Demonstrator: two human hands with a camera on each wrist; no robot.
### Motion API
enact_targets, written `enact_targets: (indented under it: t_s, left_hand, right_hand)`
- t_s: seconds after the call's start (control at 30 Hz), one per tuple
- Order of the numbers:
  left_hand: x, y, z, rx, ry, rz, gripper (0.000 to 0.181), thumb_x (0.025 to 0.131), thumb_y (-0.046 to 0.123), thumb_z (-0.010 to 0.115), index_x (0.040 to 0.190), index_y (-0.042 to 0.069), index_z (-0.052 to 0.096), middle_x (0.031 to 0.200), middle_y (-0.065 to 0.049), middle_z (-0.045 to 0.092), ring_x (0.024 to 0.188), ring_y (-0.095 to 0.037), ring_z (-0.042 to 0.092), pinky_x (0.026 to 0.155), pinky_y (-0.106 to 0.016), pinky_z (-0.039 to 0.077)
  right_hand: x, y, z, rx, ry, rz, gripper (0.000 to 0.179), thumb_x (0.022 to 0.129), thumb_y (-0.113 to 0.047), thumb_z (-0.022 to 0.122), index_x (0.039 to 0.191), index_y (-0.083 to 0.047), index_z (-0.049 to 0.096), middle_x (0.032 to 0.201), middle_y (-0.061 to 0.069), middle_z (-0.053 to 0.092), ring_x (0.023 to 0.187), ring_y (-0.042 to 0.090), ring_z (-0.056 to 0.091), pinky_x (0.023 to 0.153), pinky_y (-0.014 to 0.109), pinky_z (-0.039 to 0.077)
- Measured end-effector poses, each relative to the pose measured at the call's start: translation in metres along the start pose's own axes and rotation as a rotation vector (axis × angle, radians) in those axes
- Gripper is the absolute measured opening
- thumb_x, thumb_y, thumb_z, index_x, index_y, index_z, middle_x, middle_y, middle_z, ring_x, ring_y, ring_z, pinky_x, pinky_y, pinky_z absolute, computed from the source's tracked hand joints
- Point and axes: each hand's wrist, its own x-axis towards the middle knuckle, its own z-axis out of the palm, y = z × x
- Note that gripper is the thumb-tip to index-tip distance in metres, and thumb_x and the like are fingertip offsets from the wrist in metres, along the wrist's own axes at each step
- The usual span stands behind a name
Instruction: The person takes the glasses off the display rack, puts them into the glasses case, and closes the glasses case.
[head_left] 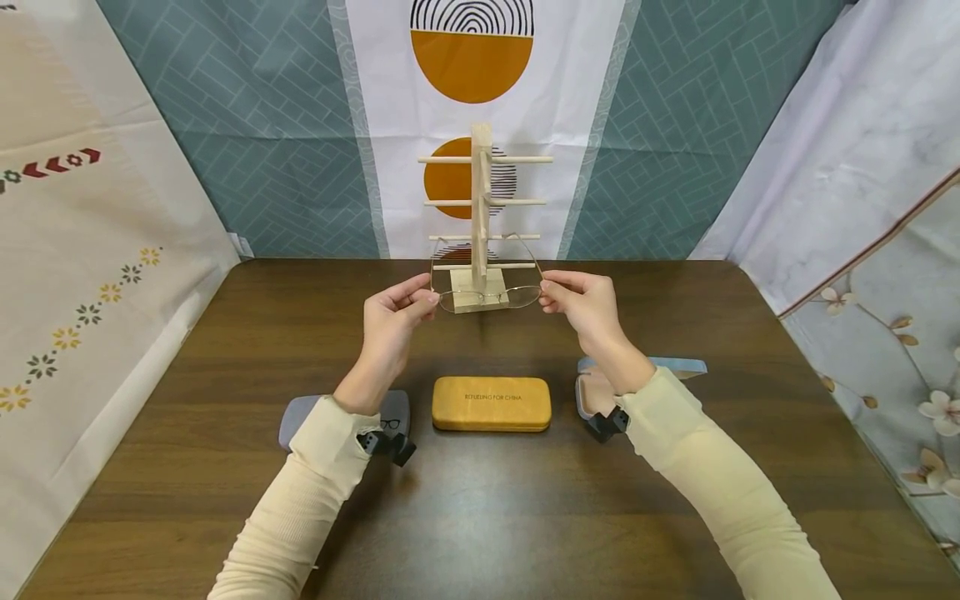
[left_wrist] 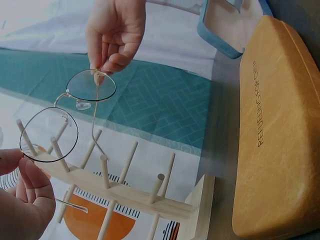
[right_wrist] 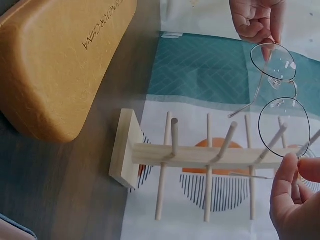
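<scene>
A pair of thin-rimmed eyeglasses (head_left: pixel 522 297) is held up in front of a wooden display stand (head_left: pixel 481 217), temples unfolded and pointing toward it. My left hand (head_left: pixel 390 325) pinches the left end of the frame between thumb and fingers. At the opposite hinge, my right hand (head_left: pixel 594 312) pinches likewise. In the left wrist view, clear lenses (left_wrist: pixel 49 134) and nose pads show between both hands. The right wrist view shows the temple tips hanging free near the stand's pegs (right_wrist: pixel 208 192). No glasses hang on the stand.
A closed yellow glasses case (head_left: pixel 491 404) lies mid-table, lettering upward. Left of it, a grey-blue case (head_left: pixel 300 419) is partly hidden under my left wrist. An open blue case (head_left: pixel 596 392) sits beneath my right wrist. Patterned cloth (head_left: pixel 292 167) hangs behind the wooden table (head_left: pixel 480 525).
</scene>
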Motion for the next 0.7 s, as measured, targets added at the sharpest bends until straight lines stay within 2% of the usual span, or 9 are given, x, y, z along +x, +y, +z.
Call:
enact_targets:
  t_s: [0.2, 0.7]
  left_hand:
    - [-0.008, 0.002, 0.000, -0.004, -0.023, 0.007, 0.037, 0.081, -0.013, 0.058, 0.117, -0.014, 0.053, 0.064, 0.005, 0.062, 0.056, -0.008, 0.054, 0.058, -0.020, 0.047]
    - [-0.026, 0.007, -0.002, -0.020, -0.045, 0.024, 0.038, 0.080, -0.014, 0.058, 0.118, -0.015, 0.052, 0.065, 0.005, 0.063, 0.058, -0.008, 0.055, 0.060, -0.020, 0.048]
  right_hand:
    - [-0.008, -0.002, -0.003, 0.012, -0.003, -0.018, 0.024, 0.085, 0.001, 0.061, 0.106, 0.012, 0.061, 0.075, 0.006, 0.066, 0.058, 0.011, 0.061, 0.059, 0.022, 0.053]
    - [-0.027, -0.004, -0.008, 0.007, -0.041, -0.035, 0.028, 0.086, -0.001, 0.061, 0.109, 0.013, 0.059, 0.070, -0.003, 0.065, 0.059, 0.009, 0.060, 0.062, 0.023, 0.053]
